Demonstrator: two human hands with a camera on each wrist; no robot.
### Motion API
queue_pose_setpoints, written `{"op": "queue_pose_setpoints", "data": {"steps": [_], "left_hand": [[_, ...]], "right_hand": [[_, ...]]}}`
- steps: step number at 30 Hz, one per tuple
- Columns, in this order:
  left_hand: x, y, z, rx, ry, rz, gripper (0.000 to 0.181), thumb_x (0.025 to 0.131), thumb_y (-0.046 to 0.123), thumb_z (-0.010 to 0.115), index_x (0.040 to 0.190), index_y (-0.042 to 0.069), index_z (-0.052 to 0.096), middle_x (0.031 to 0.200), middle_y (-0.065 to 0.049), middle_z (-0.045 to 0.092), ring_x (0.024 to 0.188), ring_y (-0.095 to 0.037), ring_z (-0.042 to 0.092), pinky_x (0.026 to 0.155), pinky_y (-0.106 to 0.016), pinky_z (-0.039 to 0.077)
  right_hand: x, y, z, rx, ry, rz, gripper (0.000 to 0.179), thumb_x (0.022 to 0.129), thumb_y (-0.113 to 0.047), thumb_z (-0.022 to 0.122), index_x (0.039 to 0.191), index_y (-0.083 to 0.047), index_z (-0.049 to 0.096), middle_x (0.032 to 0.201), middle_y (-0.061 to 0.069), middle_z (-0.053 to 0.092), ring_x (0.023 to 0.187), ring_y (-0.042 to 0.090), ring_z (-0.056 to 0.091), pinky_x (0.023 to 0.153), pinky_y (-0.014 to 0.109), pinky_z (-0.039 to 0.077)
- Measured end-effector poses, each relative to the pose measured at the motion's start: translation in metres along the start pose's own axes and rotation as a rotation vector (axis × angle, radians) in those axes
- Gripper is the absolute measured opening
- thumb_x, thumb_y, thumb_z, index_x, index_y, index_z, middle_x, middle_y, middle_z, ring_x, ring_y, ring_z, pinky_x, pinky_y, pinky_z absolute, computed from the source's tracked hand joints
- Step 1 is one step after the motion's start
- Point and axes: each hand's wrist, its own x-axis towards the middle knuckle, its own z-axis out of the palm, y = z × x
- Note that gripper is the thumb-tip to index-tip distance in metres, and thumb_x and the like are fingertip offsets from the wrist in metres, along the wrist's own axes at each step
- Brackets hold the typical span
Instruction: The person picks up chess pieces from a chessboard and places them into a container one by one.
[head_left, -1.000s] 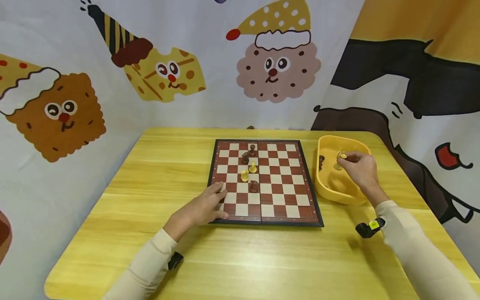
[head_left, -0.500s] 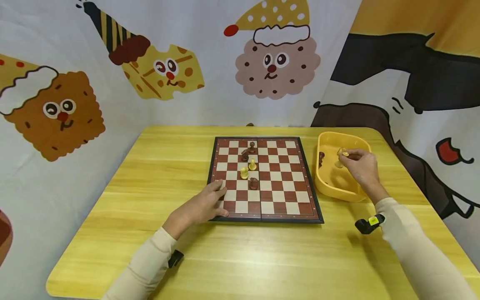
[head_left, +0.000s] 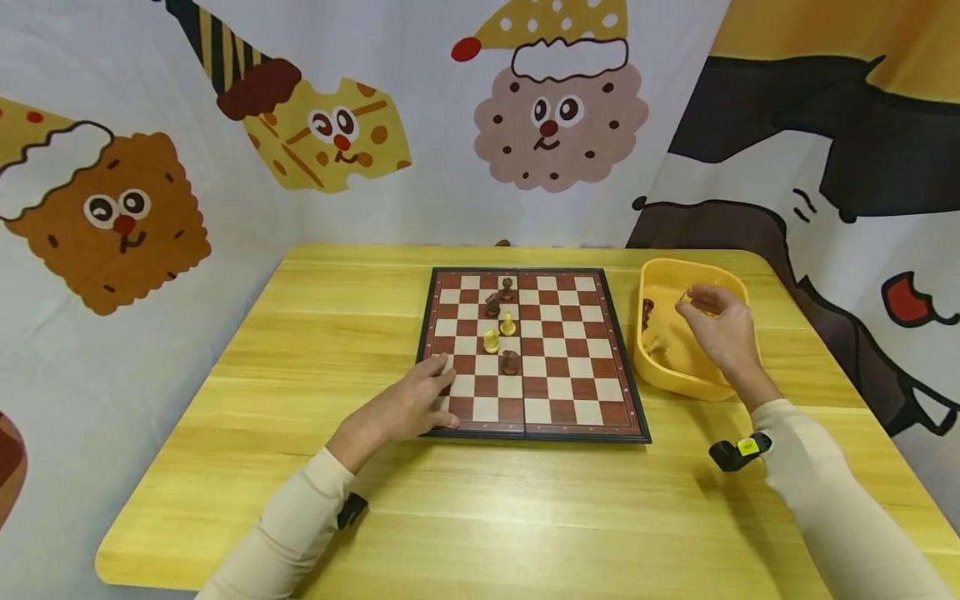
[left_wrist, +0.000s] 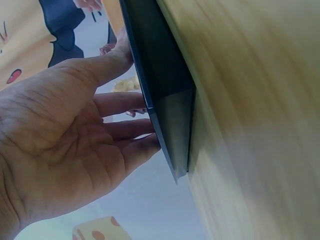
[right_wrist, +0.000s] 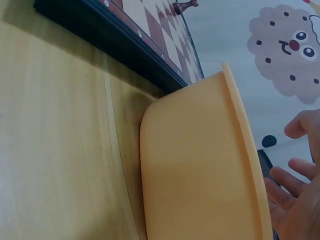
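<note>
We see our R hand over the yellow plastic bin, thumb & fingers parted, loosely bent w/ a gap btwn. A yellow chess piece, a bit blurred, shows inside it; a dark brown chess piece is by the L wall. Our L hand, fingers spread & relaxed, rests at the L edge of the chessboard, where 3 brown pieces & 2 yellow pieces stand.
</note>
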Motion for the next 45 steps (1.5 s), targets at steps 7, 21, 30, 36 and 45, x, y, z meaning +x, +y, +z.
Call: {"op": "queue_pose_setpoints", "data": {"steps": [7, 21, 30, 36, 45], "left_hand": [[-0.004, -0.001, -0.003, 0.002, -0.001, -0.016, 0.08, 0.091, 0.032, 0.077, 0.149, -0.011, 0.042, 0.161, -0.03, 0.02, 0.149, -0.043, 0.02, 0.117, -0.051, 0.028], [-0.002, -0.003, -0.006, 0.001, -0.011, -0.027, 0.08, 0.092, 0.032, 0.076, 0.149, -0.011, 0.04, 0.162, -0.03, 0.018, 0.15, -0.043, 0.018, 0.118, -0.05, 0.025], [-0.001, -0.001, -0.004, 0.01, -0.024, -0.028, 0.081, 0.092, 0.035, 0.076, 0.15, -0.009, 0.041, 0.163, -0.028, 0.017, 0.15, -0.041, 0.018, 0.118, -0.048, 0.025], [0.0, -0.001, -0.004, 0.027, -0.019, -0.036, 0.081, 0.091, 0.035, 0.076, 0.151, -0.008, 0.041, 0.163, -0.028, 0.019, 0.15, -0.04, 0.019, 0.118, -0.048, 0.027], [0.002, 0.002, 0.0, 0.006, -0.018, -0.051, 0.082, 0.091, 0.036, 0.075, 0.151, -0.007, 0.04, 0.164, -0.026, 0.018, 0.151, -0.038, 0.018, 0.119, -0.046, 0.025]], "right_hand": [[-0.002, -0.011, 0.004, -0.039, 0.001, -0.066, 0.043, 0.101, -0.025, 0.061, 0.132, 0.006, 0.063, 0.128, 0.024, 0.063, 0.117, 0.031, 0.06, 0.084, 0.011, 0.046], [-0.023, -0.041, 0.028, 0.454, -0.067, -0.333, 0.028, 0.095, 0.005, 0.068, 0.121, 0.015, 0.067, 0.117, 0.02, 0.071, 0.102, 0.011, 0.07, 0.086, 0.018, 0.054], [-0.056, -0.076, 0.057, 0.442, -0.16, -0.289, 0.031, 0.094, -0.002, 0.073, 0.124, 0.006, 0.07, 0.122, 0.019, 0.069, 0.108, 0.013, 0.066, 0.091, 0.019, 0.052], [-0.073, -0.095, 0.087, 0.456, -0.293, -0.21, 0.037, 0.094, -0.01, 0.076, 0.128, 0.002, 0.068, 0.127, 0.017, 0.067, 0.113, 0.026, 0.065, 0.091, 0.024, 0.054], [-0.081, -0.099, 0.128, 0.47, -0.415, -0.176, 0.038, 0.093, -0.009, 0.077, 0.127, 0.002, 0.068, 0.127, 0.021, 0.065, 0.116, 0.041, 0.063, 0.085, 0.024, 0.057]]}}
